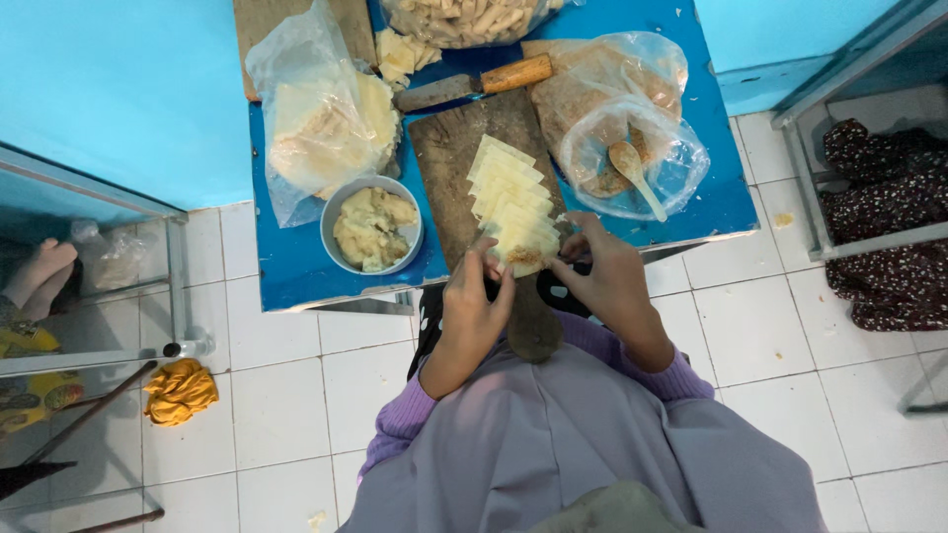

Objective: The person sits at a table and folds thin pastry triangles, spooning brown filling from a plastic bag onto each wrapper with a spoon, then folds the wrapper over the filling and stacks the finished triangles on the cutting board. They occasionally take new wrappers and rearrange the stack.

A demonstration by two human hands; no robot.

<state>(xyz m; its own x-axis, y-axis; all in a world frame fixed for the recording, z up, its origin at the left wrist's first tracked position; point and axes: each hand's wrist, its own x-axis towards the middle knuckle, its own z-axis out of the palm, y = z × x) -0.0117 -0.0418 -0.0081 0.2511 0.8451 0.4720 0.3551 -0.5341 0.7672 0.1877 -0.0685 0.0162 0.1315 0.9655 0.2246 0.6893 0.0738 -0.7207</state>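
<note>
A dark wooden cutting board [449, 163] lies on a blue table [291, 271], its handle hanging over the near edge. A row of overlapping pale yellow square wrappers [506, 192] runs down the board. The nearest wrapper [523, 257] carries a bit of brown filling. My left hand [474, 306] pinches its left side and my right hand [602, 271] its right side, fingers curled over the wrapper.
A grey bowl [336, 212] of pale mash sits left of the board. Behind it lie a plastic bag of wrappers [316, 114], a wooden-handled knife [474, 84], and a bag of brown crumbs with a wooden spoon [632, 173]. White floor tiles surround the table; an orange cloth [180, 390] lies at left.
</note>
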